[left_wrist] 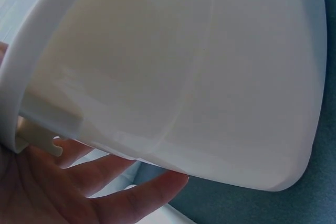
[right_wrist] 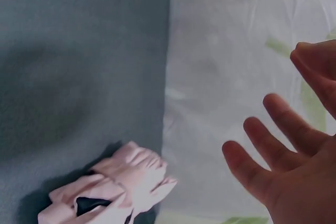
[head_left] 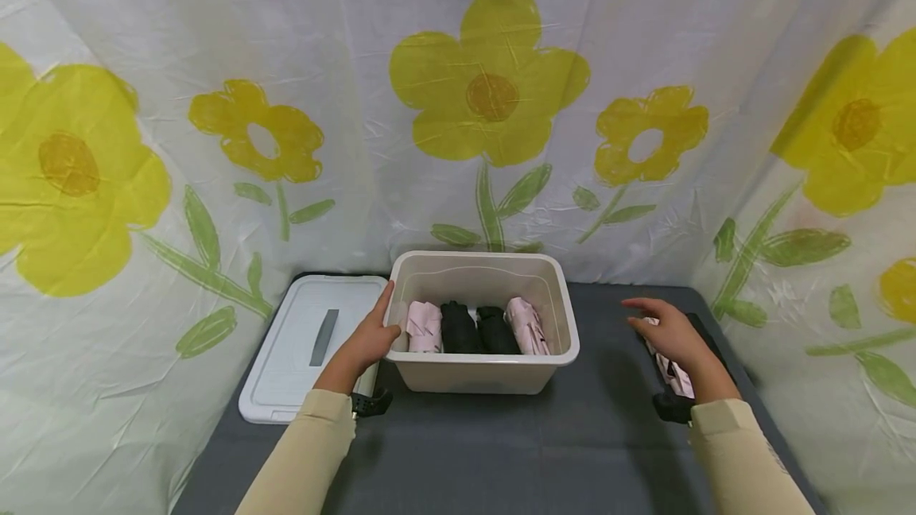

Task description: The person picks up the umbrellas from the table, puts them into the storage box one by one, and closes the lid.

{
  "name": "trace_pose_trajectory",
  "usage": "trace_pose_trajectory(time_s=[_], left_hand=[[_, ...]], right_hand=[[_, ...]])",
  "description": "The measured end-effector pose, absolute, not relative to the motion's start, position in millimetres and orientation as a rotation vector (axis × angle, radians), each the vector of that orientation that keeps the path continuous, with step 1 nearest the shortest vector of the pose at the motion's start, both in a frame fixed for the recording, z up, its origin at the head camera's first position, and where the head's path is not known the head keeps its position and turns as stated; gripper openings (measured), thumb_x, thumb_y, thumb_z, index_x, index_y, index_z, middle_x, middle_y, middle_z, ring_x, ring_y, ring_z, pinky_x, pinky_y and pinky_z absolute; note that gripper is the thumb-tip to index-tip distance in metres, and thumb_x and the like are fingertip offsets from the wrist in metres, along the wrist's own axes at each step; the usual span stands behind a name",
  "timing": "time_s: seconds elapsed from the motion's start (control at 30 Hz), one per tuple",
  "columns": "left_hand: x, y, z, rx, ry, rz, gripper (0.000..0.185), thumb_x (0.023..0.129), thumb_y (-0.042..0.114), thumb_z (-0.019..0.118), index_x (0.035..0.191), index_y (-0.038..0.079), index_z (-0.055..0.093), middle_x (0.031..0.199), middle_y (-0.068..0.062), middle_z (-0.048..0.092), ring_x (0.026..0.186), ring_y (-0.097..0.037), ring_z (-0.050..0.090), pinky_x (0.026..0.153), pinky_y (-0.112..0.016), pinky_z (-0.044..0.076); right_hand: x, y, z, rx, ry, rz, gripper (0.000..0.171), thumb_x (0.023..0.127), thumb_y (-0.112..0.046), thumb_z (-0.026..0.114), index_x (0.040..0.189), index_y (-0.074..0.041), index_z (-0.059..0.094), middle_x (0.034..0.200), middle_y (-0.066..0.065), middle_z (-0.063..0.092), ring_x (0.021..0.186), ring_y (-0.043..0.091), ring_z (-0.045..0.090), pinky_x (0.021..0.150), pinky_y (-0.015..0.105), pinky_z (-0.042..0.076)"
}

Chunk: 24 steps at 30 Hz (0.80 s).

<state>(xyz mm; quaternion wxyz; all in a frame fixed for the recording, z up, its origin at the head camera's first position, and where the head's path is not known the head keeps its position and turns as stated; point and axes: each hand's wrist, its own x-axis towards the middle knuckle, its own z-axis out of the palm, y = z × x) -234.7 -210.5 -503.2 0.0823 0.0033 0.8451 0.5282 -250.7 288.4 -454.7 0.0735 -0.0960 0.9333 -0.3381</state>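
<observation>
A cream plastic bin stands on the grey table and holds two pink and two black folded umbrellas. My left hand rests against the bin's left wall with straight fingers under its rim. My right hand hovers open above a pink folded umbrella lying at the table's right side; in the right wrist view that umbrella lies below the spread fingers, apart from them.
The bin's white lid lies flat to the left of the bin. A flower-print sheet walls in the table at the back and on both sides. Grey tabletop stretches in front of the bin.
</observation>
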Motion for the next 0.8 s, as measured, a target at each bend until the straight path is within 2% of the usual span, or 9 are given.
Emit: trace_pose_trajectory(time_s=[0.33, 0.53, 0.8], left_hand=[[-236, -211, -508, -0.012, 2.517, 1.578, 0.090, 0.085, 0.002, 0.042, 0.157, 0.033, -0.002, 0.162, -0.018, 0.010, 0.145, -0.042, 0.020, 0.108, -0.065, 0.026], [-235, -210, -509, 0.001, 2.561, 1.559, 0.091, 0.083, 0.004, 0.043, 0.157, 0.033, -0.002, 0.161, -0.022, 0.013, 0.142, -0.045, 0.024, 0.104, -0.066, 0.031], [-237, -212, -509, -0.017, 2.533, 1.569, 0.089, 0.086, 0.002, 0.043, 0.157, 0.032, 0.000, 0.162, -0.017, 0.012, 0.144, -0.041, 0.023, 0.107, -0.064, 0.028]], right_hand=[[-250, 306, -472, -0.237, 2.815, -0.942, 0.051, 0.099, -0.032, 0.050, 0.143, -0.005, 0.045, 0.150, 0.032, 0.031, 0.134, 0.055, 0.027, 0.098, 0.069, 0.031], [-251, 317, -489, -0.227, 2.877, -0.871, 0.045, 0.097, -0.020, 0.053, 0.138, -0.002, 0.050, 0.145, 0.034, 0.036, 0.132, 0.055, 0.031, 0.098, 0.068, 0.031], [-249, 327, -501, -0.108, 2.919, -0.713, 0.049, 0.095, -0.024, 0.050, 0.135, 0.006, 0.050, 0.139, 0.045, 0.031, 0.127, 0.061, 0.027, 0.097, 0.071, 0.030]])
